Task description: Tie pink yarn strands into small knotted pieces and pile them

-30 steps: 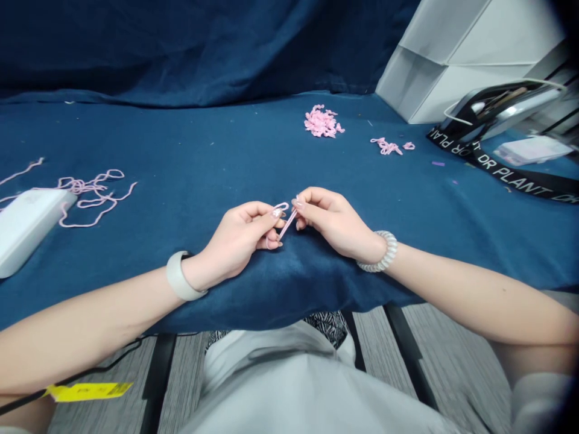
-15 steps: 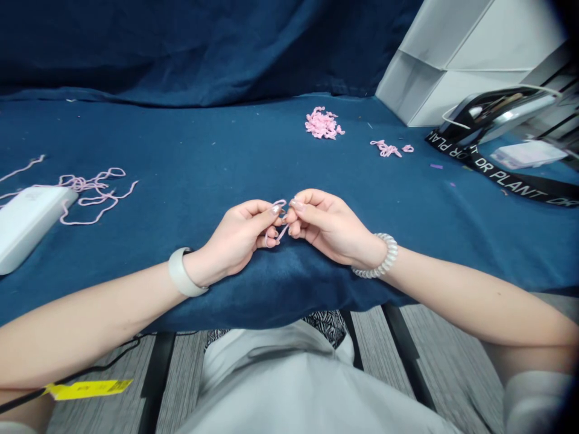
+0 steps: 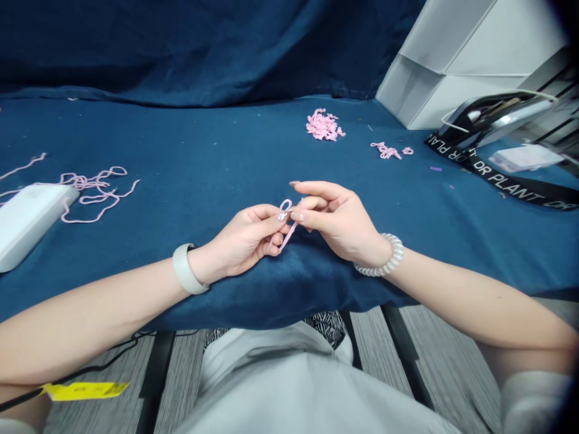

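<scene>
A short length of pink yarn (image 3: 288, 236) is held between the two hands, above the near edge of the blue cloth (image 3: 194, 169). A small loop of it stands up over the left thumb, and a straighter stretch slants down toward the lower fingers of that hand. The left hand (image 3: 244, 240) is closed on the yarn, thumb and forefinger pinched together. The right hand (image 3: 346, 220) meets it at the fingertips, its thumb against the yarn and its forefinger stretched out above (whether it grips firmly, I cannot tell). A pale band (image 3: 184, 269) circles the left wrist and a clear coiled one (image 3: 384, 256) the right.

Beyond the hands lies a heap of pink yarn bits (image 3: 324, 125), with a smaller cluster (image 3: 386, 150) to its right and a single little loop (image 3: 408, 150) just beside that. Off to the left, a loose tangle of pink yarn (image 3: 99, 181) spreads next to a white block (image 3: 34, 223). At far right, a black lettered strap (image 3: 502, 175) curves across the cloth, in front of white boxes (image 3: 429, 78).
</scene>
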`<action>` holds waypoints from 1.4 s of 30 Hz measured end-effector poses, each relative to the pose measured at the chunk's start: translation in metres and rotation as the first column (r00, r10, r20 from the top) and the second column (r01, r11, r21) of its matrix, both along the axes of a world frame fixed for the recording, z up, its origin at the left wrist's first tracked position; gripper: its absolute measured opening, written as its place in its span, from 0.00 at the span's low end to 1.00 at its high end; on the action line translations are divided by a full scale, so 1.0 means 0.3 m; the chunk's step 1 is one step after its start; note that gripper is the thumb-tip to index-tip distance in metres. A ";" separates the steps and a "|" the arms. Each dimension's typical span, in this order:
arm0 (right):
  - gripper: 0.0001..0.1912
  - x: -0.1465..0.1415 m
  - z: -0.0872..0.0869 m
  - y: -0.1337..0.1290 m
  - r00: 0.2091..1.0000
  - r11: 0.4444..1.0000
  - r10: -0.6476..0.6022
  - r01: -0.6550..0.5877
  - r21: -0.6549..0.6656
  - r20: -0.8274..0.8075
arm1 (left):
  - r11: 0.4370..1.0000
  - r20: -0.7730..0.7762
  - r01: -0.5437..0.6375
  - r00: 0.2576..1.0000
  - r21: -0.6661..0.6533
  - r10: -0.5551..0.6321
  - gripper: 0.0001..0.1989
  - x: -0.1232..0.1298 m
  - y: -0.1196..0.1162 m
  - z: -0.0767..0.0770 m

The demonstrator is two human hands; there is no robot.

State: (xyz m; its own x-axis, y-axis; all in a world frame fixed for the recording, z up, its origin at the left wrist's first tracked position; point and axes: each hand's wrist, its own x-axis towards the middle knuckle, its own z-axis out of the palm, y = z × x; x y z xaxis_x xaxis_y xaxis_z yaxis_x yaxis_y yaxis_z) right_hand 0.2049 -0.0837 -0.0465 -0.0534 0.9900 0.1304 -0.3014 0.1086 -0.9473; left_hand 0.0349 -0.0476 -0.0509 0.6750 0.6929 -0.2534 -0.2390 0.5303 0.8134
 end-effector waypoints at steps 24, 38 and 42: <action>0.18 0.023 0.030 -0.017 0.984 0.989 0.103 -0.116 0.086 0.143 | 0.955 -0.098 0.261 0.964 0.140 -0.249 0.16 -0.006 -0.001 0.002; 0.14 0.053 0.024 -0.006 0.905 0.960 0.114 -0.206 0.188 0.411 | 0.955 -0.104 0.245 0.968 0.166 -0.230 0.15 -0.005 -0.009 0.006; 0.06 0.068 0.028 0.003 0.836 0.893 0.044 -0.278 0.353 0.548 | 0.954 -0.116 0.246 0.967 0.172 -0.228 0.16 -0.003 -0.011 0.012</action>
State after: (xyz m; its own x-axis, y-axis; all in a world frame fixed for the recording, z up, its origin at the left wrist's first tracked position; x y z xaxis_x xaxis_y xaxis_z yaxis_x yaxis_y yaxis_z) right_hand 0.2253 -0.0829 -0.0381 -0.3820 0.8234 0.4196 0.1667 0.5080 -0.8451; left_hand 0.0341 -0.0508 -0.0472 0.8048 0.5563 -0.2070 -0.0428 0.4021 0.9146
